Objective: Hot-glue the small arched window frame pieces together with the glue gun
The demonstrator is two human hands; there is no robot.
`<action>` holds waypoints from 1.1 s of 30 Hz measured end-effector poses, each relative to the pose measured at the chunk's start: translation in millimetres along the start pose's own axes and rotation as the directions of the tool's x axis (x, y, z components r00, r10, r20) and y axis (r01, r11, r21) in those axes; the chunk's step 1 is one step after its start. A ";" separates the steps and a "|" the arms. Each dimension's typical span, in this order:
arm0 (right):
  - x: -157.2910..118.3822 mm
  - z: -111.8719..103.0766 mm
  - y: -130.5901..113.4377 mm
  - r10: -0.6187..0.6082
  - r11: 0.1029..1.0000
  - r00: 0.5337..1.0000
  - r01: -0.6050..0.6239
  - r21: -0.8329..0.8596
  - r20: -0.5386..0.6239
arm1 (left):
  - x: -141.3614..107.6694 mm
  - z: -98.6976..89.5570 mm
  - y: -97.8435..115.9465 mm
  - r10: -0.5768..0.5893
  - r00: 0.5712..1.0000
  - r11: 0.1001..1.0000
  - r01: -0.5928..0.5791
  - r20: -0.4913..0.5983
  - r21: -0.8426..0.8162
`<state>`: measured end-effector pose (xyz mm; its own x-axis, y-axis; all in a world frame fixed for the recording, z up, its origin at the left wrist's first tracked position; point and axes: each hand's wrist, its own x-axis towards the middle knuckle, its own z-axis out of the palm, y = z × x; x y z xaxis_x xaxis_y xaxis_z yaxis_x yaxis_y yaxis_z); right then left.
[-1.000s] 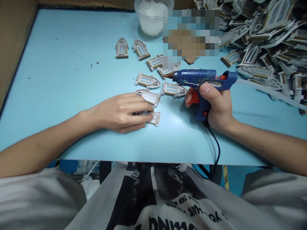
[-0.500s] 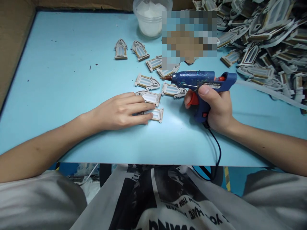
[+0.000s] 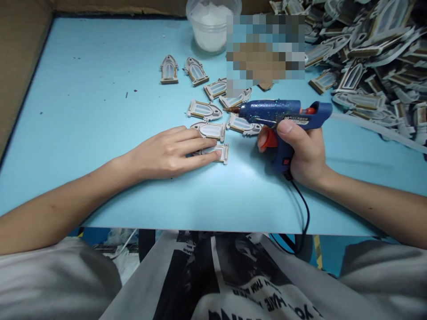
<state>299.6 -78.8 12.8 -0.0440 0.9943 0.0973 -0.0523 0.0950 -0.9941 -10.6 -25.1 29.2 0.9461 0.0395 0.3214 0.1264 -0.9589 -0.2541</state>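
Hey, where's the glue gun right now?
In the head view, the glue gun is in the right hand, right of centre over the blue table, its nozzle beside small arched window pieces and the heap beyond it.

A pale blue table meets brown cardboard, above a blue floor with yellow tape.

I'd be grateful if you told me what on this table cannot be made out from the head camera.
All in the head view:
A pixelated patch blurs the table beyond the glue gun.
Fingers of the left hand cover most of the window-shaped piece beneath them.
The right hand hides part of the gun's grip.
The top edge cuts off the plastic tub.
Top and right edges cut off the pile of window pieces.
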 end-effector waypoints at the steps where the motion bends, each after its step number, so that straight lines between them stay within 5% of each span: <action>1: -0.4 0.1 -0.3 0.001 1.000 1.000 -0.001 0.003 0.002 | 0.1 0.2 -0.1 0.005 1.000 1.000 -0.005 -0.007 -0.014; 7: 5.1 -11.3 3.5 -0.021 0.999 0.992 0.026 -0.036 0.125 | -2.7 9.6 1.2 -0.151 0.988 0.954 0.133 -0.047 -0.270; 11: 10.4 -25.7 9.0 -0.042 0.978 0.932 0.111 -0.176 0.359 | -5.1 12.3 -0.3 -0.296 0.948 0.884 0.226 -0.115 -0.408; 17: 9.7 -23.2 4.1 -0.097 0.904 0.852 0.291 -0.313 0.514 | -4.4 14.1 0.8 -0.386 0.918 0.836 0.306 -0.093 -0.455; 33: 6.7 -17.6 0.4 -0.056 0.859 0.870 0.292 -0.421 0.489 | -2.7 18.2 2.7 -0.425 0.904 0.811 0.353 -0.054 -0.467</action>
<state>316.9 -71.2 12.2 -0.5234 0.8362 0.1639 0.3618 0.3923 -0.8457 -7.4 -22.7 11.0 0.7855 0.4277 0.4474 0.2973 -0.8947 0.3334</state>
